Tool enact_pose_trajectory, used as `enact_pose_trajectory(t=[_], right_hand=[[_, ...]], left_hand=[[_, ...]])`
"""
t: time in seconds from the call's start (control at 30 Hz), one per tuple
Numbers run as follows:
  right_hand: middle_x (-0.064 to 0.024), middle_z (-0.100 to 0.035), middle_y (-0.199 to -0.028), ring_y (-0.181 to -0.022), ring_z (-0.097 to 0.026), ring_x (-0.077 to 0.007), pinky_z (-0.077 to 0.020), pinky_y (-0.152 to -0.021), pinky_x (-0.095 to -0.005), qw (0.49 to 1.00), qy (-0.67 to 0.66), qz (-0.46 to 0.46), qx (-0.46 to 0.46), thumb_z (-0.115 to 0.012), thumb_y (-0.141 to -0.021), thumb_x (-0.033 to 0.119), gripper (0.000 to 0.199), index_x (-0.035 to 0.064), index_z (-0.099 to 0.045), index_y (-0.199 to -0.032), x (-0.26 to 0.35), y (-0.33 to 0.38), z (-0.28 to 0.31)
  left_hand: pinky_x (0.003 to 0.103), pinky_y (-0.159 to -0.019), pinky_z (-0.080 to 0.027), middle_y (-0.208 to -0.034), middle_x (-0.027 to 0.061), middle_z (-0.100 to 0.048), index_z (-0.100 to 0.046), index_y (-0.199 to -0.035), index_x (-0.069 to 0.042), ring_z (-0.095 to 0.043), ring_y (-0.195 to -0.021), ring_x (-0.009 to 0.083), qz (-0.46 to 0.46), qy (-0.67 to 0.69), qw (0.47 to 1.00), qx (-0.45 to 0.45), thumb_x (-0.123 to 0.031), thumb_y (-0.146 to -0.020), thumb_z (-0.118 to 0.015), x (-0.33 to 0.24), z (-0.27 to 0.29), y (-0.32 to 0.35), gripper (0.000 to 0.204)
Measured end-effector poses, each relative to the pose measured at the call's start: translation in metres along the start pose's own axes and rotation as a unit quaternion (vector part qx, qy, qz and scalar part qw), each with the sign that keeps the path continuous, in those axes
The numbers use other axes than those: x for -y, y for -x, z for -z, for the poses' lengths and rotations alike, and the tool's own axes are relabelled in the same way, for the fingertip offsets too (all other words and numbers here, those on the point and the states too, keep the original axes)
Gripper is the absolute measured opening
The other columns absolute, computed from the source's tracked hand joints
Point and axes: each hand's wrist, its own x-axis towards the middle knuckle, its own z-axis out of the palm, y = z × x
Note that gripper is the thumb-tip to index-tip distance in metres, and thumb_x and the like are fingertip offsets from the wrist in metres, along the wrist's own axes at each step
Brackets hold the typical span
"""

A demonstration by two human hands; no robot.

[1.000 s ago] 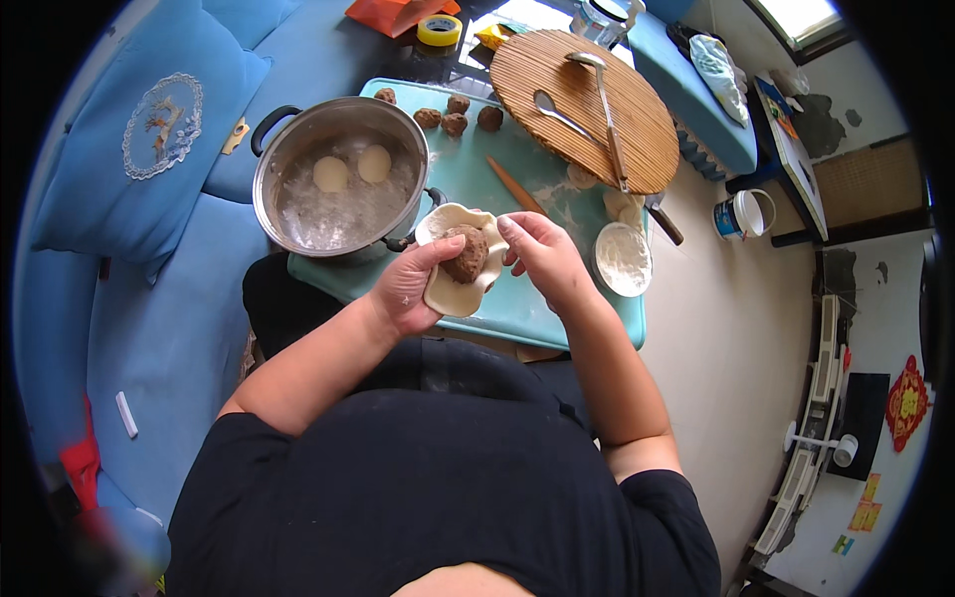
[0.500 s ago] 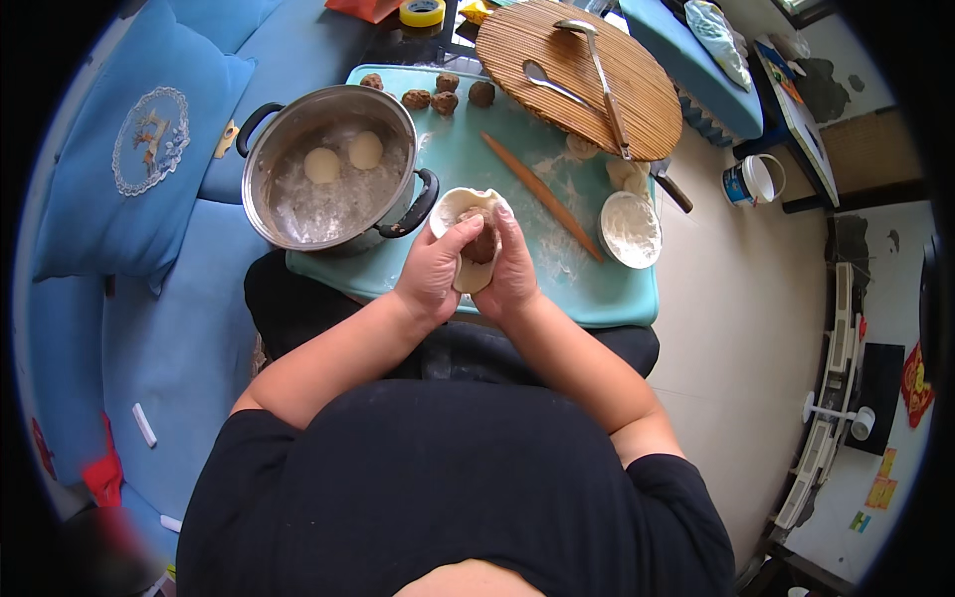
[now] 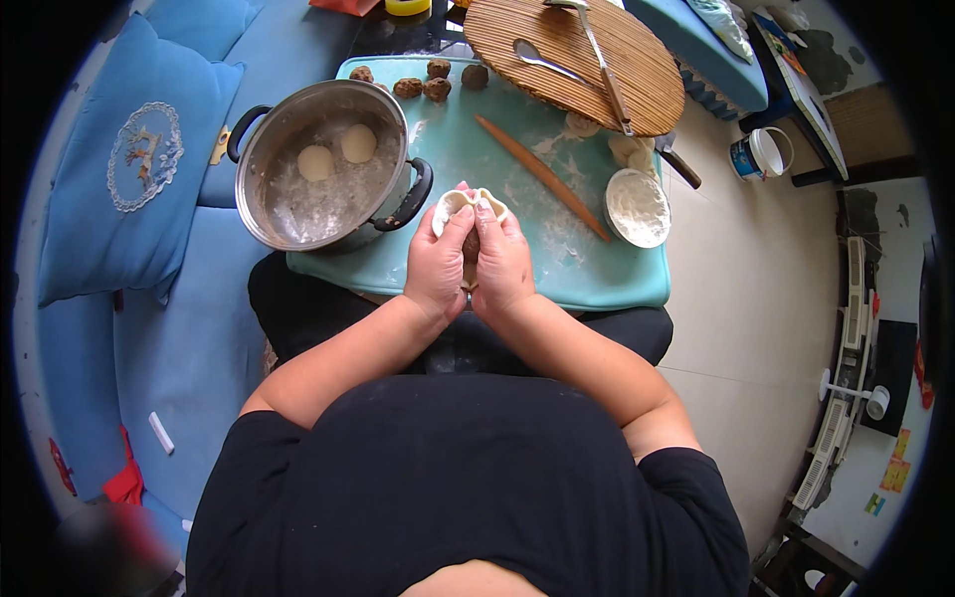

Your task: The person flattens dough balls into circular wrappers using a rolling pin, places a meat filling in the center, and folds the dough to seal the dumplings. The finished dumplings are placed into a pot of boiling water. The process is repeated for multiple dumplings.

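Above the near edge of a turquoise board [image 3: 398, 279], my left hand [image 3: 438, 261] and my right hand [image 3: 504, 257] are cupped together around a dough wrapper [image 3: 446, 208]. Its pale rim folds up at the top, and a brown filling ball [image 3: 471, 245] shows between my thumbs. Both thumbs press on the dough near its upper edge. My palms hide much of the wrapper. Left of my hands stands a steel pot [image 3: 328, 164] with black handles; two round pale dough pieces [image 3: 316, 163] lie in it on floury powder.
Several brown filling balls [image 3: 408, 88] sit along the board's far edge. A wooden rolling pin [image 3: 542, 177] lies right of my hands, beside a bowl of flour [image 3: 639, 209]. A round slatted mat [image 3: 637, 75] carries a ladle [image 3: 609, 85] and a spoon [image 3: 547, 62]. A knife [image 3: 678, 162] lies near it.
My hands have drawn closer together, and the wrapper's sides have folded inward around the filling. The thumbs now sit side by side, with less of the filling showing.
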Motion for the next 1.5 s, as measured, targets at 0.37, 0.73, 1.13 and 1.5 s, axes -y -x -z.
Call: enact_pose_trajectory(t=[0.37, 0.73, 1.13, 1.5], right_hand=[[-0.0052, -0.058, -0.101, -0.091, -0.058, -0.0176, -0.0476, -0.085, -0.0335, 0.999, -0.026, 0.013, -0.014, -0.051, -0.094, 0.026, 0.022, 0.0090, -0.050, -0.107, 0.008, -0.022, 0.009], [-0.0073, -0.057, -0.104, -0.091, -0.057, -0.0142, -0.0469, -0.079, -0.0268, 0.971, 0.214, -0.036, 0.101, -0.063, -0.086, 0.021, 0.041, 0.0034, -0.046, -0.119, 0.041, -0.028, 0.010], [-0.0073, -0.060, -0.100, -0.084, -0.062, -0.0172, -0.0551, -0.068, -0.0320, 0.973, 0.208, -0.054, 0.080, -0.049, -0.094, 0.020, 0.027, 0.0041, -0.048, -0.116, 0.015, -0.018, 0.021], [-0.0096, -0.061, -0.102, -0.092, -0.062, -0.0222, -0.0550, -0.075, -0.0383, 0.995, 0.024, -0.077, 0.064, -0.046, -0.095, 0.020, 0.021, 0.0072, -0.050, -0.111, 0.038, -0.019, 0.009]], left_hand=[[0.034, -0.093, -0.045, -0.115, 0.0065, -0.056, -0.048, -0.120, -0.009, -0.056, -0.104, 0.0193, 0.071, 0.093, 0.992, 0.044, -0.025, -0.093, -0.052, -0.005, 0.009, -0.017, 0.032], [0.035, -0.077, -0.052, -0.105, 0.0045, -0.059, -0.049, -0.118, -0.011, -0.061, -0.093, 0.0181, 0.135, -0.053, 0.980, 0.135, -0.023, -0.091, -0.056, -0.034, 0.016, -0.016, 0.030], [0.036, -0.077, -0.053, -0.107, 0.0084, -0.058, -0.047, -0.115, -0.007, -0.061, -0.094, 0.0183, 0.170, -0.166, 0.968, 0.075, -0.019, -0.093, -0.052, -0.031, 0.020, -0.019, 0.025], [0.038, -0.093, -0.041, -0.134, 0.0091, -0.038, -0.027, -0.139, -0.009, -0.044, -0.118, 0.0205, -0.044, -0.220, 0.965, 0.133, -0.054, -0.089, -0.047, -0.027, 0.037, -0.016, 0.070]])
